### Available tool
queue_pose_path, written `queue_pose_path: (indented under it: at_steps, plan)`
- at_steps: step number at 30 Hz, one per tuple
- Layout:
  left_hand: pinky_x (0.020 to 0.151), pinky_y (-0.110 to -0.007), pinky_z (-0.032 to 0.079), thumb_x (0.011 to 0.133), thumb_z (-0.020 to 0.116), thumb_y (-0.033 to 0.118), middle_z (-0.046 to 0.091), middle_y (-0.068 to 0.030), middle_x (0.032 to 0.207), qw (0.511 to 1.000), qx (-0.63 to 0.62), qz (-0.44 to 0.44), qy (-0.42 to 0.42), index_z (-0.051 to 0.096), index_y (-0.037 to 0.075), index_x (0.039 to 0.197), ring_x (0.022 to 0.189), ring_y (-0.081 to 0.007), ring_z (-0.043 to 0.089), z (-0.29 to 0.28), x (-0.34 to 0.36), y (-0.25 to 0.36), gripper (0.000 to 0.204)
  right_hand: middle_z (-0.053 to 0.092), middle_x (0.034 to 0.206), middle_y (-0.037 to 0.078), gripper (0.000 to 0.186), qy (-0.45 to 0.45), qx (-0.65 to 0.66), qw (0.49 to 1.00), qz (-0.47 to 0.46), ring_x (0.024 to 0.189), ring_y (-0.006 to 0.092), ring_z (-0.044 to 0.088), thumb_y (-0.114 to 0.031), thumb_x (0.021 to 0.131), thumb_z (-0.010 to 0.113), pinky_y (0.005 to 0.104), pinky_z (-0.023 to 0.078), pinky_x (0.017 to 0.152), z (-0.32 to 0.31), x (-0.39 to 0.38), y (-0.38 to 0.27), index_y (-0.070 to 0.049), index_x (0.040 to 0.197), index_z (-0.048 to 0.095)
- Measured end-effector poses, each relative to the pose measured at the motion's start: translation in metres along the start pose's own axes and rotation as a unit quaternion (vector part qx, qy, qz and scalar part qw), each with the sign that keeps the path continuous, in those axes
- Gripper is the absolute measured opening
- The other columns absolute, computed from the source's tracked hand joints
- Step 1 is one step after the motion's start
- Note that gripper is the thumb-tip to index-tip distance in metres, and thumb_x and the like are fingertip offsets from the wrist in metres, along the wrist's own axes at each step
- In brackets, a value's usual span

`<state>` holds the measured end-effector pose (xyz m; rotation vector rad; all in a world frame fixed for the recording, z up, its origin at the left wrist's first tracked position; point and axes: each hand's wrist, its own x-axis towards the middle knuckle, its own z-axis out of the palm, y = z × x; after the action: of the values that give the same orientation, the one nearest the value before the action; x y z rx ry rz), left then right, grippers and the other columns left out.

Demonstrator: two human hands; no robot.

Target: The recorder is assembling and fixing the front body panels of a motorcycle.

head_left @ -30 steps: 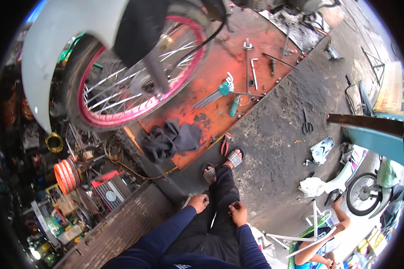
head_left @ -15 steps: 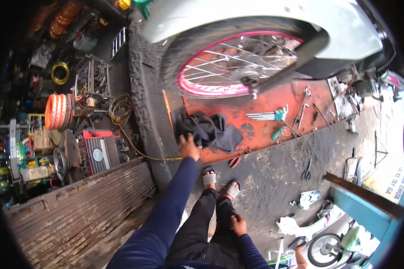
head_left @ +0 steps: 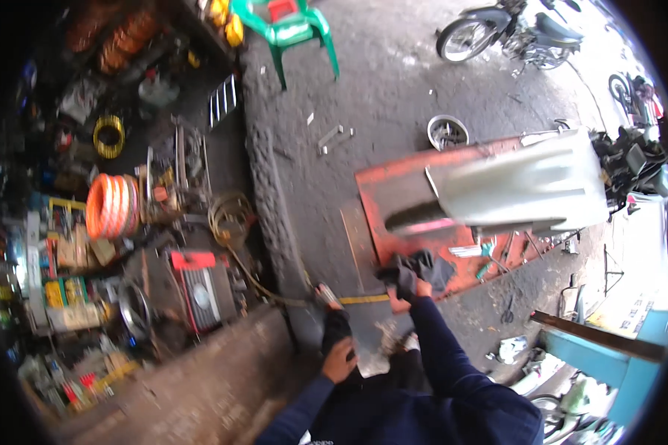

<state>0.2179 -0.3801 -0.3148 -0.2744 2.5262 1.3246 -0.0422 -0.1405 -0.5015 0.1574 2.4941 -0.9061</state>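
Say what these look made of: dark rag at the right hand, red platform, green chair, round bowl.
Dark rag: fabric, matte; soft bunched folds. Weave unreadable.
Red platform: probably painted metal, worn; patchy, dirty red coat. Painted wood not ruled out.
Green chair: likely moulded plastic, glossy; bright highlights, rounded edges.
Round bowl: likely bare metal; silvery, bright rim.

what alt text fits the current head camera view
A person's right hand touches a crumpled dark grey cloth on a worn flat red platform, the left hand at the left leg. A blurred silver-white motorcycle stands on the platform; a green plastic chair stands farther off.
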Motion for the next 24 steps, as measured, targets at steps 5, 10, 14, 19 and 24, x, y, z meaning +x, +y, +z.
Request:
queue_pose_path:
  at_steps: [5,10,14,19,24]
  plan:
    - [0.085,-0.039,0.051,0.078,0.074,0.016,0.066,-0.0167,0.104,0.963,-0.006,-0.256,0.085,0.069,0.004,0.094,0.098,-0.0302,0.064,-0.156,-0.024,-0.072,0.02,0.065,0.099,0.031,0.076,0.123,-0.034,0.935,0.332,0.104,0.0419,0.062,-0.067,0.086,0.051,0.0463,0.048,0.089,-0.045,0.014,-0.064,0.006,0.1,0.068]
    - [0.074,-0.035,0.052,0.078,0.075,0.016,0.07,-0.0129,0.077,0.934,-0.002,-0.328,0.142,0.07,0.002,0.085,0.074,-0.0242,0.067,-0.323,0.054,-0.187,0.017,0.066,0.107,0.028,0.083,0.185,-0.057,0.91,0.366,0.107,0.0434,0.06,-0.071,0.08,0.054,0.0465,0.047,0.093,-0.098,-0.015,-0.112,0.007,0.103,0.068]
    - [0.073,-0.036,0.052,0.078,0.076,0.015,0.069,-0.0123,0.074,0.915,-0.012,-0.366,0.167,0.07,0.003,0.08,0.072,-0.0213,0.066,-0.432,0.152,-0.241,0.014,0.066,0.118,0.016,0.055,-0.188,-0.401,0.874,0.199,0.11,0.0323,0.063,-0.053,0.095,0.04,0.0436,0.044,0.099,-0.058,-0.035,-0.1,-0.01,0.114,0.069]
    - [0.06,-0.032,0.051,0.079,0.073,0.009,0.068,-0.0061,0.071,0.906,-0.262,-0.312,0.116,0.068,0.002,0.079,0.064,-0.0161,0.063,-0.516,0.305,-0.205,0.009,0.07,0.102,0.013,0.046,-0.013,-0.363,0.911,0.196,0.095,0.027,0.066,-0.043,0.094,0.051,0.0417,0.051,0.08,-0.027,0.017,-0.146,-0.002,0.101,0.071]
    - [0.05,-0.028,0.046,0.08,0.069,0.006,0.065,-0.007,0.068,0.94,0.01,-0.317,-0.124,0.068,-0.001,0.088,0.054,-0.0138,0.058,-0.562,0.452,-0.133,0.011,0.071,0.088,0.013,0.04,-0.047,-0.01,0.945,0.325,0.079,0.0267,0.068,-0.037,0.091,0.058,0.0408,0.053,0.068,-0.052,0.128,-0.262,0.001,0.094,0.071]
